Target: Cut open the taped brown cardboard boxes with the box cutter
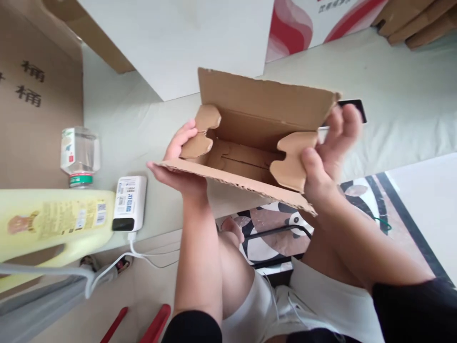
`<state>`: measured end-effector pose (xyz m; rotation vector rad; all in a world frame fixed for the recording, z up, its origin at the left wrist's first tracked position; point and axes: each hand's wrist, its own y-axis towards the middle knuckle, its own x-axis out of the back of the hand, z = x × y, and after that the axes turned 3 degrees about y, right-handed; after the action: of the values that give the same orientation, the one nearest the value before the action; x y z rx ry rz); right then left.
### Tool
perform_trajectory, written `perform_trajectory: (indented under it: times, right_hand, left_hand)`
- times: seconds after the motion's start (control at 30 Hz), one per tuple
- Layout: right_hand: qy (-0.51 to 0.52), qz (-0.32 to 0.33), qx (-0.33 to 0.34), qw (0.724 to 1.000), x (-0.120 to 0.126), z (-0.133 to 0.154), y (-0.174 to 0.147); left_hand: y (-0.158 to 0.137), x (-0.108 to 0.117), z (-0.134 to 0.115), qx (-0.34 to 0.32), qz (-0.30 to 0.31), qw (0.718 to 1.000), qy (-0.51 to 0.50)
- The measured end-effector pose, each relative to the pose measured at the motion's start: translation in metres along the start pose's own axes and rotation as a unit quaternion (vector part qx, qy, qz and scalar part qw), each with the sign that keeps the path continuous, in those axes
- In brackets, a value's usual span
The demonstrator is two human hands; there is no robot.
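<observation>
I hold a small brown corrugated cardboard box [260, 119] in the air in front of me, its open side toward me and its inside bare. My left hand [178, 162] grips the box's left end, fingers by the left side flap. My right hand [328, 147] grips the right end, thumb pressing the rounded right side flap. The near flap [235, 183] lies open toward me. A dark flat object [355, 108] shows just behind my right fingers.
A clear plastic bottle [79, 155], a white power bank [129, 202] with a white cable and a yellow jug [50, 221] sit at the left. A large white box [178, 43], brown cartons [32, 95] and stacked cardboard [414, 21] stand behind. My knees are below.
</observation>
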<state>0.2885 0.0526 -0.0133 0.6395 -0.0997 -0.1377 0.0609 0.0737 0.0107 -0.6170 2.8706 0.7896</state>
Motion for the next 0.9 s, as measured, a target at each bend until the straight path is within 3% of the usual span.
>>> perform_trajectory:
  times: [0.13,0.23,0.33,0.43,0.57,0.77,0.9]
  right_hand:
    - [-0.02,0.037,0.002,0.999,0.007,0.003,0.005]
    - [-0.027,0.052,0.062,0.996,0.016,0.0,0.006]
    - [0.0,0.021,0.089,0.996,0.026,-0.008,0.002]
    - [-0.026,0.007,0.073,0.997,0.033,-0.01,-0.004]
    - [-0.086,0.017,0.051,0.995,0.041,-0.009,-0.006]
    - [-0.011,0.047,0.014,0.999,0.048,-0.017,-0.013]
    - [-0.038,0.053,0.011,0.998,0.052,-0.022,-0.018]
  left_hand:
    - [-0.002,-0.017,0.009,-0.017,-0.077,0.997,0.018]
    - [-0.002,-0.026,0.012,-0.011,-0.096,0.995,0.025]
    - [-0.003,-0.031,0.015,-0.014,-0.078,0.997,0.02]
    - [-0.006,-0.031,0.017,0.0,-0.055,0.998,0.038]
    - [-0.013,-0.023,0.018,0.003,-0.021,0.998,0.058]
    - [-0.032,-0.012,0.01,-0.035,-0.013,0.994,0.102]
    - [-0.039,-0.015,0.002,-0.06,-0.005,0.989,0.136]
